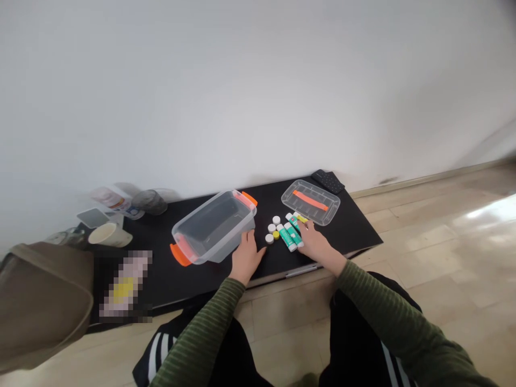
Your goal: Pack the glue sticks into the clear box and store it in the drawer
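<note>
My left hand is at the near right corner of a clear plastic box with orange latches, its fingers against the box's side and its thumb spread away. The box stands lidless with nothing visible inside. My right hand reaches over a small row of green-and-white glue sticks, its fingers closed around the rightmost one, partly hidden beneath them. A yellow-labelled stick shows by the fingertips. Between the hands are several small round jars with white caps and one yellow cap.
Behind the sticks lies the clear lid with an orange handle, near a black patterned object at the wall. A paper cup, a grey crumpled item and a brown fabric item are on the left. The black table has a front edge close to my knees.
</note>
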Motion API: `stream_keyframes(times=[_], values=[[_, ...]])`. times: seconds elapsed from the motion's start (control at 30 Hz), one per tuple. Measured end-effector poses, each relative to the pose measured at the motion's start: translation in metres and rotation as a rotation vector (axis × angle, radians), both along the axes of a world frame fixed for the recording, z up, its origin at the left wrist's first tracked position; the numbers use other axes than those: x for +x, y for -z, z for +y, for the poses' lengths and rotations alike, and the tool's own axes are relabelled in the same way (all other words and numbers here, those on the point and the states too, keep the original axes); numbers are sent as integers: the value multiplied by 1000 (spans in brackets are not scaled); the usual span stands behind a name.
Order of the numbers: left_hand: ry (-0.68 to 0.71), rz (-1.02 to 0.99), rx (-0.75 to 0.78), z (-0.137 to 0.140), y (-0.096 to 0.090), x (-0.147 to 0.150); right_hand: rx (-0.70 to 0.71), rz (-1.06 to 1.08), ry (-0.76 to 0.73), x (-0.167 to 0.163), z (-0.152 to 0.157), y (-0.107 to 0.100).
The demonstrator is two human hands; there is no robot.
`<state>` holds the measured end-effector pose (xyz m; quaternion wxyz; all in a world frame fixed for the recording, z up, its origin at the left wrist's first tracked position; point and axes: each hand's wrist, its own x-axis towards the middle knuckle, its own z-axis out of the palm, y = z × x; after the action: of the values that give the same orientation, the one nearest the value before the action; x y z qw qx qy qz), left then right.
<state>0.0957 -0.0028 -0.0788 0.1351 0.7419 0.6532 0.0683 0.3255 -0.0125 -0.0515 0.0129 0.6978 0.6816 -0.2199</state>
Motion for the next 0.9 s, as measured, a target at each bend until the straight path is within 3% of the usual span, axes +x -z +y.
stream_keyframes(times=[0.13,0.2,0.27,0.33,0.4,0.47,0.53,0.63,0.77,0.9], values=[[31,-131,24,-9,-11,3,74,-20,-62,-2,-6,-12],[118,-238,-35,-14,-18,3,97,31,-168,-1,-11,-17],[308,-375,-246,-21,-27,0,10,134,-362,2,-16,-22],[549,-546,-605,-28,-35,-5,-199,333,-573,6,-21,-27],[713,-768,-906,-32,-42,-9,-409,608,-672,10,-25,-35],[698,-1028,-981,-32,-47,-12,-488,907,-637,11,-27,-43],[555,-1233,-934,-29,-52,-12,-444,1185,-517,10,-24,-45],[347,-1338,-960,-19,-54,-6,-450,1435,-279,5,-13,-37],[269,-1337,-1013,-6,-52,3,-571,1378,-39,-2,5,-21],[256,-1249,-878,2,-47,7,-437,1128,49,-2,9,-20]])
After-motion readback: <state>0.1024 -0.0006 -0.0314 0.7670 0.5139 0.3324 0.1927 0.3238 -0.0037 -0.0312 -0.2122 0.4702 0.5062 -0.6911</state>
